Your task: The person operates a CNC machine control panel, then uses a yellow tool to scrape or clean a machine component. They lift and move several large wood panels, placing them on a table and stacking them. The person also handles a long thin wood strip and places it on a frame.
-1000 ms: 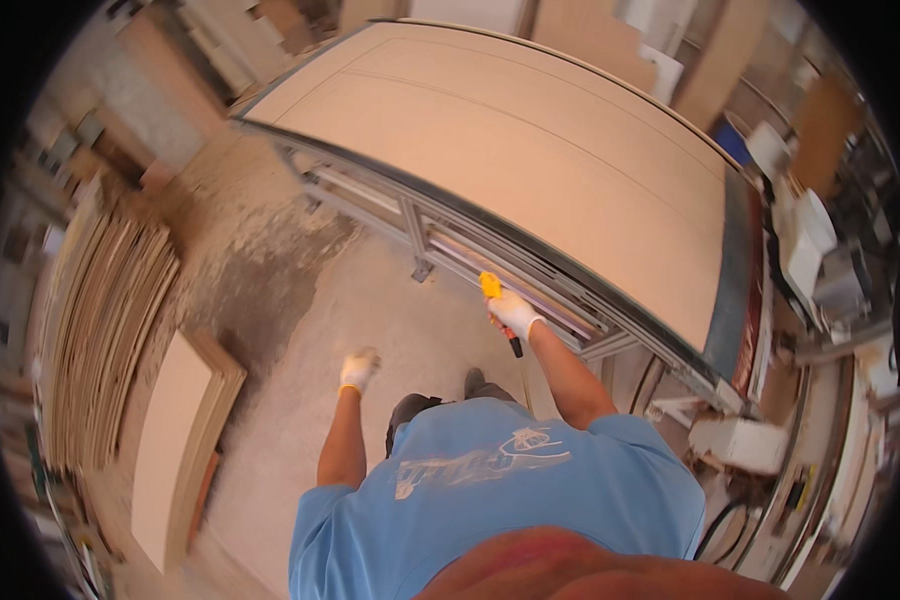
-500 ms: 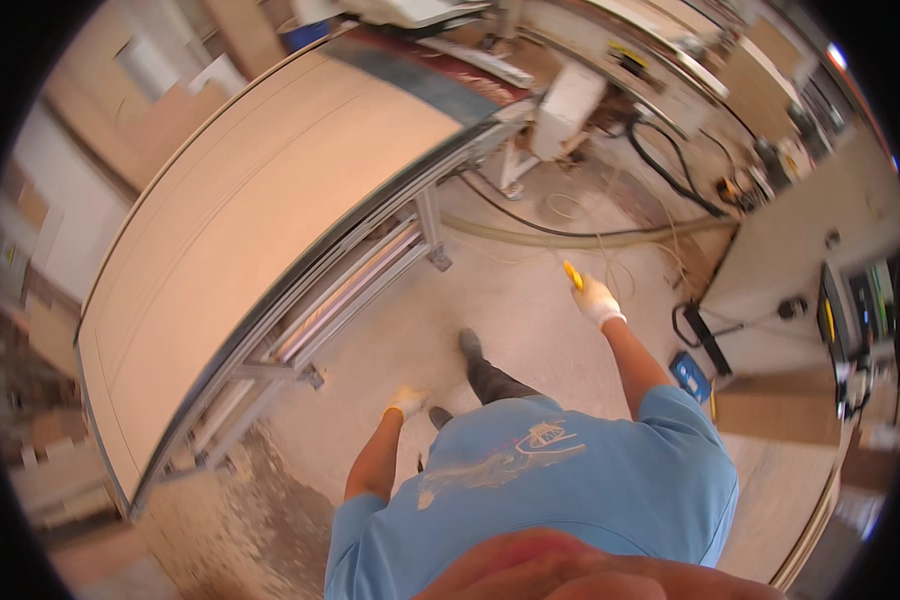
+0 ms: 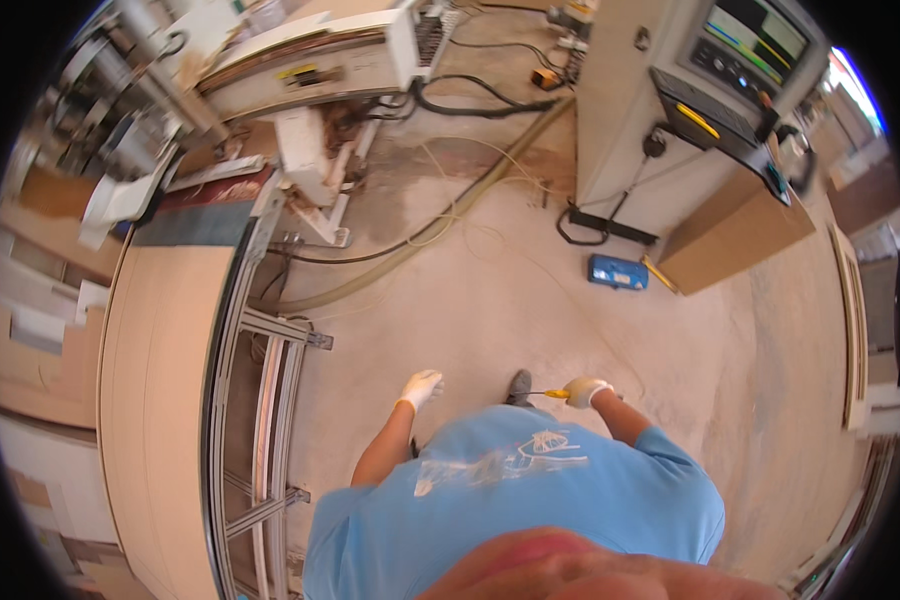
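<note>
My right hand (image 3: 588,391), in a white glove, is closed around the yellow handle of a screwdriver (image 3: 556,394). Its thin dark shaft points left, over my shoe (image 3: 519,384). In front of my body on the left, my left hand (image 3: 423,388) wears a white glove too. Its fingers look curled together, and nothing shows in them. Both hands hang above the concrete floor (image 3: 490,310), touching no furniture or machine.
On the left runs a long metal-framed table (image 3: 268,325) bearing a pale board (image 3: 160,370). A hose (image 3: 370,275) and thin cables cross the floor ahead. To the right stand a control cabinet (image 3: 610,120) with a screen, a blue box (image 3: 618,272) and a brown carton (image 3: 735,230).
My view has swung right, so the table now lies along the left and the cabinet is ahead. My right hand has come back nearer my body, the screwdriver now pointing left.
</note>
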### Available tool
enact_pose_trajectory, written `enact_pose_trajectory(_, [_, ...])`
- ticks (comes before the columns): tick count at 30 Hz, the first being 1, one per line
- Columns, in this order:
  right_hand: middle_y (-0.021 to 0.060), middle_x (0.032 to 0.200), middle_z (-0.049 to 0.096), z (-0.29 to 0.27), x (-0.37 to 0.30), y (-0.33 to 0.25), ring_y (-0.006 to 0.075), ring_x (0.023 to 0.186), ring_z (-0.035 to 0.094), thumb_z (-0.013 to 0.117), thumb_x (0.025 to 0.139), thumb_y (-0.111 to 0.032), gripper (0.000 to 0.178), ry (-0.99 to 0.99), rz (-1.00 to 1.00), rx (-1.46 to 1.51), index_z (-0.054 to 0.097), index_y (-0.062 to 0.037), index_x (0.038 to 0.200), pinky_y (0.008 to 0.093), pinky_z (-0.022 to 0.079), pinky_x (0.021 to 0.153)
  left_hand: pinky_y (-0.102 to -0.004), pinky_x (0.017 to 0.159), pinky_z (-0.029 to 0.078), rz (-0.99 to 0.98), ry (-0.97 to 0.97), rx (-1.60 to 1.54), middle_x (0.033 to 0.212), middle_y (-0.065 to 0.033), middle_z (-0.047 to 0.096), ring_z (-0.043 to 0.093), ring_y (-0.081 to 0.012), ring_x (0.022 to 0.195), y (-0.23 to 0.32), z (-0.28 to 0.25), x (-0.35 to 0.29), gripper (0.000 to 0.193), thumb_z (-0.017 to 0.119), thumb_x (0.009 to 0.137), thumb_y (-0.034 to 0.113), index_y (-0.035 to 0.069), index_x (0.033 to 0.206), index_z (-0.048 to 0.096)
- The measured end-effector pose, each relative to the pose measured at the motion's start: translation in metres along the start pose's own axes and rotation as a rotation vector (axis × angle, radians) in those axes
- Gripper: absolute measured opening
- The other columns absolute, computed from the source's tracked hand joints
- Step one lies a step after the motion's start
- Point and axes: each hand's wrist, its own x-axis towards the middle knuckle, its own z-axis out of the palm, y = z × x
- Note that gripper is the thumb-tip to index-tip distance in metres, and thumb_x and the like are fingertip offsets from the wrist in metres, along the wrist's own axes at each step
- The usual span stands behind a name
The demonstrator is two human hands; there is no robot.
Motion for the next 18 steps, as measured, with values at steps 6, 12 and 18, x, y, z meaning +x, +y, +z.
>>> enact_pose_trajectory(6, [0.0168, 0.12, 0.075, -0.007, 0.035, 0.096, 0.0349, 0.112, 0.072, 0.07, 0.087, -0.034, 0.039, -0.073, 0.102, -0.104, 0.078, -0.0101, 0.117, 0.0463, 0.056, 0.092, -0.0362, 0.078, 0.055, 0.327, 0.068, 0.774, 0.096, -0.012, 0.073, 0.07, -0.0201, 0.086, 0.072, 0.043, 0.067, 0.039, 0.061, 0.096, 0.036, 0.002, 0.111, 0.074])
enact_pose_trajectory(12, [0.0211, 0.108, 0.076, -0.147, 0.052, 0.113, 0.0388, 0.101, 0.072, 0.063, 0.093, -0.041, 0.041, 0.498, 0.076, 0.441, 0.076, -0.0063, 0.11, 0.0478, 0.055, 0.085, -0.037, 0.062, 0.05, 0.145, -0.017, 0.773, 0.081, -0.0086, 0.069, 0.063, -0.02, 0.067, 0.118, 0.033, 0.116, 0.037, 0.061, 0.094, 0.035, 0.002, 0.104, 0.073])
enact_pose_trajectory(18, [0.0081, 0.074, 0.07, -0.396, 0.021, 0.141, 0.0151, 0.058, 0.063, 0.066, 0.096, -0.029, 0.027, 1.464, -0.305, 1.232, 0.07, -0.0027, 0.096, 0.0353, 0.051, 0.056, -0.0347, 0.055, 0.048, -0.073, -0.009, 0.485, 0.08, -0.0076, 0.069, 0.063, -0.0197, 0.065, 0.158, 0.026, 0.19, 0.026, 0.063, 0.097, 0.028, 0.005, 0.105, 0.072])
